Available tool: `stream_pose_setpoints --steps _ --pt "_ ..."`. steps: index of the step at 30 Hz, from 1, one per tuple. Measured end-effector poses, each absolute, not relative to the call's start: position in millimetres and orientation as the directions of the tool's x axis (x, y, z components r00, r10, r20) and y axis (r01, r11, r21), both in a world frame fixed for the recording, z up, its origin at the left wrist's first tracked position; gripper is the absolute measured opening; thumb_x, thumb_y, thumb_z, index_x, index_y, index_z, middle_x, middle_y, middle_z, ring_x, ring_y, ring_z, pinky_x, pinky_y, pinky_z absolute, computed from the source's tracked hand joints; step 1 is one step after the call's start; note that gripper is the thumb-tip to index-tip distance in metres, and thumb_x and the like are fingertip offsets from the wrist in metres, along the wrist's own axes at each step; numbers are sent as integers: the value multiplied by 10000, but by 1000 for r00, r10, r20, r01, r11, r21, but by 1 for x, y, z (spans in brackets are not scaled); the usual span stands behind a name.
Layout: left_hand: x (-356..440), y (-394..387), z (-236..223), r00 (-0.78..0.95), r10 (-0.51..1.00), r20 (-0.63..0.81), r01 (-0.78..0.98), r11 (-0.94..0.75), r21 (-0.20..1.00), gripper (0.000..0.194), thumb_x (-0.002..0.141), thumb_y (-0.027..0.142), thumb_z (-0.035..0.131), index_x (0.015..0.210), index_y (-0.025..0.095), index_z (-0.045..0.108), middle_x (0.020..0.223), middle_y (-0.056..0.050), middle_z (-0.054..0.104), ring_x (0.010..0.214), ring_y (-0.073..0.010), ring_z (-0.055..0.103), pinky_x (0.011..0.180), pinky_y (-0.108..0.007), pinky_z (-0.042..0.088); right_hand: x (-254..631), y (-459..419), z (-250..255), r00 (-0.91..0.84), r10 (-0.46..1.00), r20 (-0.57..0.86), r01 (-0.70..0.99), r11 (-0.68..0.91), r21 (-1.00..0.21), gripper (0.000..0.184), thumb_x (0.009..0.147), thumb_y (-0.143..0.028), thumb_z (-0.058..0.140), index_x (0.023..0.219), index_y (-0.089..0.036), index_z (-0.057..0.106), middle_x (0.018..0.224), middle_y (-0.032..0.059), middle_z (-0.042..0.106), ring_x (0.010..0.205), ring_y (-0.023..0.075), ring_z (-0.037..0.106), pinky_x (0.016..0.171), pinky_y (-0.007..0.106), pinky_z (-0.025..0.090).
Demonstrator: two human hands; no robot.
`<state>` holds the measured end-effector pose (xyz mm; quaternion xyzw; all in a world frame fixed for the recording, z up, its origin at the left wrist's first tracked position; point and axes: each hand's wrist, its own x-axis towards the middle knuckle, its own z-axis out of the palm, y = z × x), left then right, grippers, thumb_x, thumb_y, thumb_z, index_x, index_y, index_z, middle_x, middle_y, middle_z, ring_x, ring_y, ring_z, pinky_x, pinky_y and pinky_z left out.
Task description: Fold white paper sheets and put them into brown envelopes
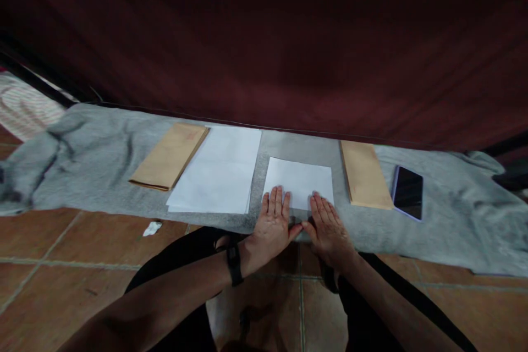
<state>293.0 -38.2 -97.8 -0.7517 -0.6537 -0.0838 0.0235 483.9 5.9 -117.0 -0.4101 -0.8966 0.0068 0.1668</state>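
A white sheet of paper, seemingly folded to half size, lies flat on the grey cloth. Both of my hands press on its near edge. My left hand rests with fingers stretched out over the left part. On the right part lies my right hand, also flat with its fingers extended. The two thumbs meet or nearly meet just below the paper. To the left is a stack of larger white sheets. Beyond it sits a pile of brown envelopes; another brown envelope pile is to the right.
A phone with a purple edge lies at the right on the grey cloth. Dark red fabric rises behind the cloth. A crumpled white scrap lies on the tiled floor.
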Motion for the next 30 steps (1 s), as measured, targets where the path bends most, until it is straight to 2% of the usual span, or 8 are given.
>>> stream_pose_setpoints --steps 9,13,16,20,23,26,30 --pt "292 -38 -91 90 991 99 992 -98 78 979 921 691 467 1526 -58 290 1588 -347 228 1523 -407 193 1222 -559 225 501 12 -117 -545 773 325 794 600 -95 728 1041 -471 385 1614 -90 152 1624 211 305 1463 348 379 1167 529 367" --pt "287 -31 -81 93 991 100 988 -104 111 774 985 541 445 1448 -78 422 1536 -342 365 1480 -397 326 1203 -527 300 501 17 -114 -485 808 335 834 543 -99 691 1042 -482 380 1551 -18 326 1571 256 384 1449 366 396 1174 547 348" --pt "283 -19 -69 119 981 153 978 -142 153 608 1019 402 365 1389 -61 501 1473 -305 489 1450 -350 404 1219 -510 293 493 26 -104 -429 860 278 863 480 -155 670 1054 -495 310 1497 -6 430 1529 255 452 1457 367 384 1192 574 306" --pt "285 1 -67 186 951 247 946 -241 216 538 1009 274 315 1468 15 425 1554 -216 434 1508 -274 306 1247 -480 263 471 37 -91 -467 862 197 798 507 -326 618 1077 -461 198 1553 -104 364 1596 152 394 1509 255 307 1217 495 310" --pt "291 12 -80 251 942 221 926 -300 228 568 990 231 312 1515 15 340 1603 -203 357 1534 -261 232 1251 -467 263 454 40 -90 -512 836 194 731 544 -413 611 1079 -450 171 1569 -124 332 1623 125 349 1523 215 271 1231 459 302" --pt "293 19 -94 273 947 169 928 -305 214 591 975 188 287 1533 -6 285 1620 -221 308 1543 -258 194 1252 -477 253 443 41 -97 -528 827 193 725 557 -404 610 1079 -437 172 1562 -106 343 1613 138 364 1524 220 269 1242 470 277" --pt "290 21 -104 267 953 142 938 -291 187 594 971 187 291 1534 -3 282 1626 -224 292 1546 -273 165 1252 -490 242 440 43 -107 -530 824 202 757 567 -325 616 1075 -441 205 1545 -80 374 1603 156 376 1517 237 288 1246 472 258"
